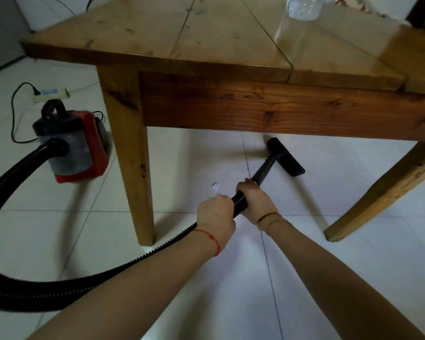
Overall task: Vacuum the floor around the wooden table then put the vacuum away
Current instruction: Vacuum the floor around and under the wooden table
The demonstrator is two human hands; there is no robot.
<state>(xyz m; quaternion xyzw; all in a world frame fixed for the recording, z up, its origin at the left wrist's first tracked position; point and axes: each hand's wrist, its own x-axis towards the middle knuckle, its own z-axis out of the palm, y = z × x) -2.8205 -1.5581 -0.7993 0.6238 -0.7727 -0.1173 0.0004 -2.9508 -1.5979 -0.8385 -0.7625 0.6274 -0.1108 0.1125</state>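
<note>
With your left hand (215, 212) and right hand (254, 198) both clenched on the hose (239, 201), watch the nozzle (286, 157). Pushing further could jam it against the table (231, 101) apron, or tug the vacuum (71, 146) at left into the leg (133, 155).

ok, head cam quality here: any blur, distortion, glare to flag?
Head view: wide-angle bowing bends the wooden table edge; the vacuum and plastic bottle look soft, the bottle cropped at the top; light sheen on the floor tiles; left hand and right hand on the hose are sharp.
</note>
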